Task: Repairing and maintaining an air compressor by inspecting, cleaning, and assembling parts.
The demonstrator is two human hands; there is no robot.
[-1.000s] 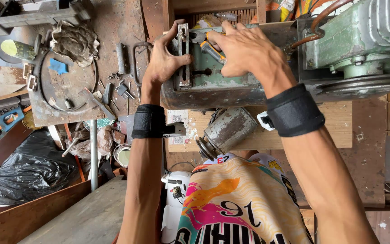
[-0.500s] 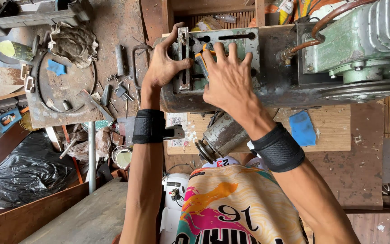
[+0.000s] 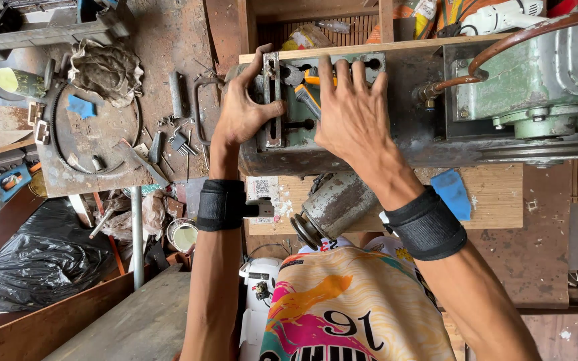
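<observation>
Clutter fills the left of the room: a black plastic bag on the floor, a rusty steel plate strewn with bolts and small tools, a dirty rag at its top edge. Next along, the person's left hand has its fingers curled round a slotted metal bracket, thumb hooked against its inner side, gripping it. The bracket stands at the left end of a rusted machine base that rests on a wooden bench, and I would judge it stiff, heavy for its size and rough with scale, best taken by its long edges as the hand has it, clear of the slots. It looks grey-green, worn, with a long slot down the middle. The right hand lies flat over the base just beside it, fingers spread and open, pressing rather than holding. A dull metal cylinder with a pulley pokes out below. Further right lies a blue cloth, and a green motor housing with a copper pipe.
</observation>
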